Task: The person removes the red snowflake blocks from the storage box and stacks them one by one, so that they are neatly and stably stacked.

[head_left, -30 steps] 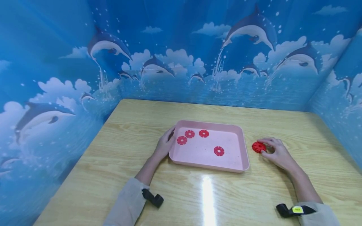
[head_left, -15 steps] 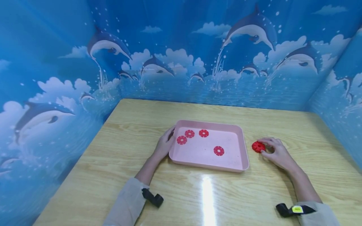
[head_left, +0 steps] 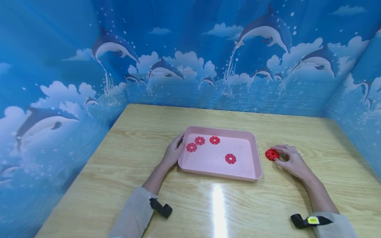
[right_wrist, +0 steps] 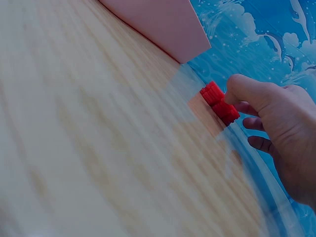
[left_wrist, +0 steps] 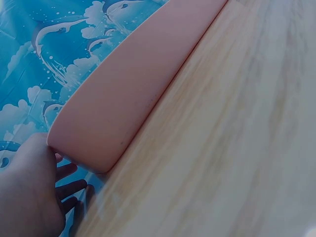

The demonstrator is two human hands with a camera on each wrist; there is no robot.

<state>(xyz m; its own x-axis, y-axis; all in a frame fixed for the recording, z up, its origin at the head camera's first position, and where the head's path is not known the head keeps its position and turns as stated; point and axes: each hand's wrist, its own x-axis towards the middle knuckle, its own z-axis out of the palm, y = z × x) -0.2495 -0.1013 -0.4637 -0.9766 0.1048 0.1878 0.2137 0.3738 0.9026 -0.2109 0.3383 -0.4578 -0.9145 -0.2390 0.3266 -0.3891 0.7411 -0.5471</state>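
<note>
My left hand [head_left: 172,152] rests against the left wall of a shallow pink tray [head_left: 220,175], its loose fingers outside the wall in the left wrist view. Several red notched plastic discs [head_left: 230,161] lie flat inside the tray, most of them toward its left and back. On the table to the right of the tray stands a small stack of similar red notched discs [head_left: 271,154]. My right hand [head_left: 293,163] holds this stack between thumb and forefinger, while the other fingers hang loose in the right wrist view. Part of the stack is hidden by the fingers.
A light wood-grain table [head_left: 143,129] lies under everything. Blue dolphin-print sheeting [head_left: 190,89] closes off its back and both sides. Black camera straps [head_left: 160,208] sit on both sleeves. Light glares on the table in front of the tray.
</note>
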